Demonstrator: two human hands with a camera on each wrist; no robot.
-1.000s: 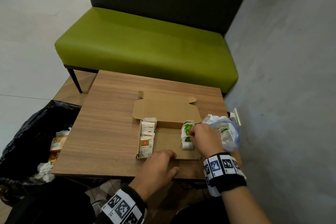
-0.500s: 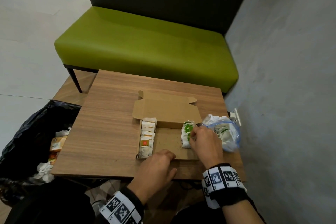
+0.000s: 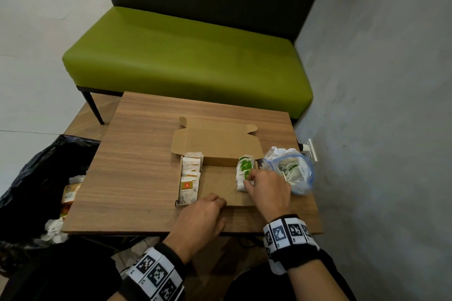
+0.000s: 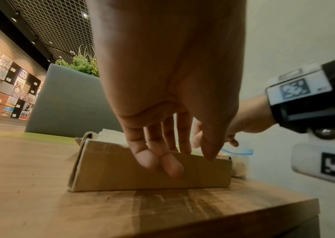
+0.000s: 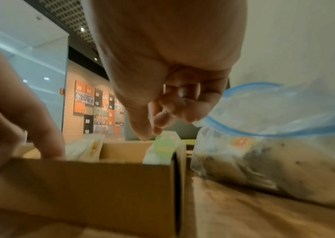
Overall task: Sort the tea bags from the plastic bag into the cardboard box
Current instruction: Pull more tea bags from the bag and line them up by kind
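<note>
Green-label tea bags (image 3: 244, 171) stand in a row along the R inner wall of the cardboard box (image 3: 220, 184), on edge, approx upright. R hand (image 3: 267, 189) sits right over the near end of that row, fingertips (image 3: 247, 176) down on the top edge of a bag w/ green tag. In R wrist view thumb and index tips (image 5: 145, 133) converge just above/at the green tag (image 5: 164, 145); looks like a light pinch but blur makes actual contact hard to confirm. Other fingers curled in under palm.

2nd row, orange/red-label tea bags (image 3: 190, 178), packed along the L inner wall of the box, well apart from R hand. Box middle bare between the 2 rows. Lid flap (image 3: 215, 142) folded back toward far side.

L hand (image 3: 203, 220) at near wall of box: fingers (image 4: 152, 154) fairly straight, draped over the front rim and pressing on the outer face, thumb on top edge. Steadying, not gripping anything; palm-down.

Plastic bag (image 3: 292, 171), clear w/ blue zip rim, lies on table (image 3: 137, 166) just beside the box's R wall, mouth open toward the R hand, more tea bags inside. Bag touches or nearly touches the box side; can't tell which.

Beyond: green bench (image 3: 186, 66) behind table, black bin bag (image 3: 36, 178) w/ trash at L, grey wall at R.
</note>
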